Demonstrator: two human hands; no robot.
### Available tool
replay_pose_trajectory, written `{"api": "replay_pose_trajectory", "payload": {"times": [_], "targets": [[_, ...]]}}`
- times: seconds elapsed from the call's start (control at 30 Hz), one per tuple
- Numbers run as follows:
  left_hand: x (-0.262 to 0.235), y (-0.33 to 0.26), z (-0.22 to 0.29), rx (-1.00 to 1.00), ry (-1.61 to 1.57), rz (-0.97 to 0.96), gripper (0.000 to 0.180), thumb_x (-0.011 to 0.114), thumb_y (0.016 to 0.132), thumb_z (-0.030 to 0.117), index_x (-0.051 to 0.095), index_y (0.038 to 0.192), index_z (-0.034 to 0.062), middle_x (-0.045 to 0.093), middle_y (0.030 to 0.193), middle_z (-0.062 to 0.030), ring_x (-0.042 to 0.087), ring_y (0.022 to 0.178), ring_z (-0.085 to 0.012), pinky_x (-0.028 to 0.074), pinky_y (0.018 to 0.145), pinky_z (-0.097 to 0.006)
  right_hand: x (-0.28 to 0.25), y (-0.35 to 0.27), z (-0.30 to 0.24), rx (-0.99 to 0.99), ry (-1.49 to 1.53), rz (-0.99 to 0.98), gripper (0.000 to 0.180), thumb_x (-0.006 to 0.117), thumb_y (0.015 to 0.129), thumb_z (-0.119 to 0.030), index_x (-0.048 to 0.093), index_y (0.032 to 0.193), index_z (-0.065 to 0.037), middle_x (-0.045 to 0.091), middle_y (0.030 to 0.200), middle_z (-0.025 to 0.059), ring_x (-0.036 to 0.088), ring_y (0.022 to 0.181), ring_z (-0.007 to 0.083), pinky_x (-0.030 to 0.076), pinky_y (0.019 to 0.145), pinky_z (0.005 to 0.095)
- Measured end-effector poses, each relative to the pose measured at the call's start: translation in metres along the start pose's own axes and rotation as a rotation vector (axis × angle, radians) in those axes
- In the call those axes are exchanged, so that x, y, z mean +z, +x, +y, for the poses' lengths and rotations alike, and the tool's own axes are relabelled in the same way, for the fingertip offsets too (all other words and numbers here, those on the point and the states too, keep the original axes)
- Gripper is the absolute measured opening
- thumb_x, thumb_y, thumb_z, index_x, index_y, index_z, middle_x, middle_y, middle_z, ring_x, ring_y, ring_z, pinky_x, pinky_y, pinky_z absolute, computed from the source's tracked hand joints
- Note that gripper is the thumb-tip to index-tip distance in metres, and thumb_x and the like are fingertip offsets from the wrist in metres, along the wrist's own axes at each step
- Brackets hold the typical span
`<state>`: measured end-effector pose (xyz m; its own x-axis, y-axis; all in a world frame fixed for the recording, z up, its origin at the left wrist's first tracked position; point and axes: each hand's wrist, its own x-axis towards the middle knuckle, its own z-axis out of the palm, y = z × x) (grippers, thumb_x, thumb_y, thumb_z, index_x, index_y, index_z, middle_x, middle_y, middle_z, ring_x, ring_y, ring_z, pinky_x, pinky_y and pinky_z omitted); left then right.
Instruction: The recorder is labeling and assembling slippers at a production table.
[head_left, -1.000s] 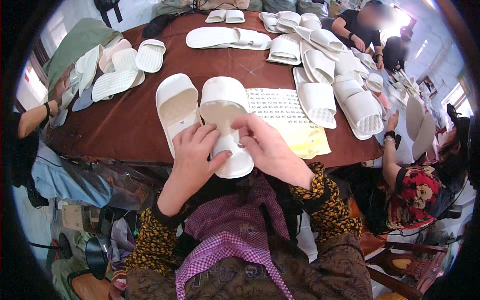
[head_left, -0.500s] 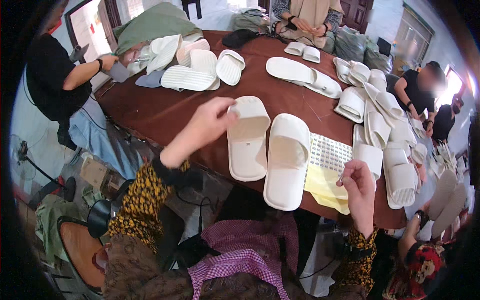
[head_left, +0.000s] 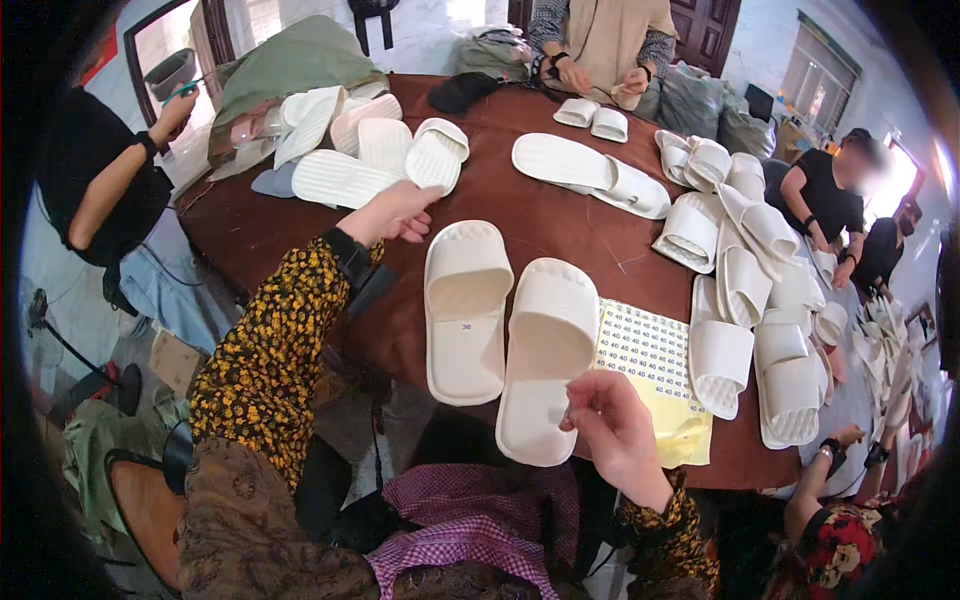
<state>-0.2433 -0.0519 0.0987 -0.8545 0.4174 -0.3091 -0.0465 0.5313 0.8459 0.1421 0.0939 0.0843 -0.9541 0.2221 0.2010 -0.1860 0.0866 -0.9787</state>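
A: How is the left hand [head_left: 398, 212] held?

B: It is stretched out, fingers slightly bent, with the fingertips placed at the near end of a ribbed white slipper [head_left: 436, 160]. Whether that slipper is gripped cannot be told.

A: And the right hand [head_left: 615, 430]?

B: Its fingers are curled in, and thumb and forefinger are brought close together at the heel end of a plain slipper [head_left: 543, 395]. Whether anything small is pinched there, or the slipper touched, cannot be made out.

A: What is placed beside that plain slipper?

B: On its left a marked slipper [head_left: 466, 365] is laid alongside, a small dark mark being shown on its insole. On its right a printed label sheet [head_left: 645, 350] is spread, its lower part yellow.

A: And farther out?

B: All are borne by a brown-covered table [head_left: 570, 240]. White slippers are heaped on the right [head_left: 745, 280], and a smaller pile [head_left: 383, 145], the ribbed one included, is gathered on the left. Beyond, the far side is occupied by a person in a beige apron [head_left: 620, 40].
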Motion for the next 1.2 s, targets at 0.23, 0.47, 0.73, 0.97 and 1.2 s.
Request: {"api": "replay_pose_trajectory", "payload": {"times": [0.23,0.47,0.73,0.97,1.2], "targets": [[0.016,-0.043,0.007,0.104,0.128,-0.322,0.048,0.047,0.092,0.047,0.056,0.112,0.0043,0.06,0.102,-0.0079,0.062,0.083,-0.0216,0.054,0.064,-0.039,-0.009,0.049,-0.001,0.089,0.052,0.074,0.021,0.05,0.086,0.005,0.05,0.106,0.003,0.057,0.089,0.0072,0.059,0.077,0.0136,0.049,0.073,0.0262],[0.032,-0.065,0.012,0.259,0.263,-0.326,0.055,0.057,0.086,0.036,0.048,0.129,0.0015,0.058,0.112,-0.0126,0.059,0.09,-0.0218,0.053,0.07,-0.036,-0.011,0.071,-0.004,0.086,0.08,0.034,0.019,0.048,0.086,0.003,0.051,0.105,0.001,0.053,0.087,0.002,0.055,0.078,0.0103,0.049,0.076,0.0274],[0.017,-0.061,-0.02,0.164,0.104,-0.424,0.036,0.062,0.083,0.022,0.057,0.109,-0.003,0.062,0.088,-0.0063,0.059,0.07,-0.0117,0.047,0.054,-0.025,-0.018,0.114,-0.005,-0.262,-0.299,0.202,0.024,0.048,0.085,0.003,0.052,0.109,0.0,0.053,0.079,0.0039,0.056,0.072,0.0112,0.049,0.068,0.0263],[-0.005,-0.108,-0.033,0.165,-0.178,-0.423,0.022,0.061,0.085,0.016,0.056,0.1,0.0015,0.062,0.081,-0.0053,0.059,0.061,-0.013,0.047,0.048,-0.025,-0.039,0.161,0.03,-0.274,-0.722,0.157,0.021,0.047,0.081,0.004,0.054,0.101,0.002,0.06,0.086,0.0182,0.059,0.081,0.0298,0.047,0.075,0.0359],[-0.03,-0.153,-0.06,0.168,-0.363,-0.326,0.019,0.055,0.088,0.012,0.054,0.103,0.0004,0.062,0.085,-0.0075,0.062,0.066,-0.0146,0.052,0.051,-0.027,-0.049,0.164,0.032,-0.297,-0.885,0.109,0.021,0.046,0.077,0.006,0.058,0.094,0.003,0.063,0.089,0.0178,0.06,0.082,0.0264,0.047,0.076,0.0336]]}}
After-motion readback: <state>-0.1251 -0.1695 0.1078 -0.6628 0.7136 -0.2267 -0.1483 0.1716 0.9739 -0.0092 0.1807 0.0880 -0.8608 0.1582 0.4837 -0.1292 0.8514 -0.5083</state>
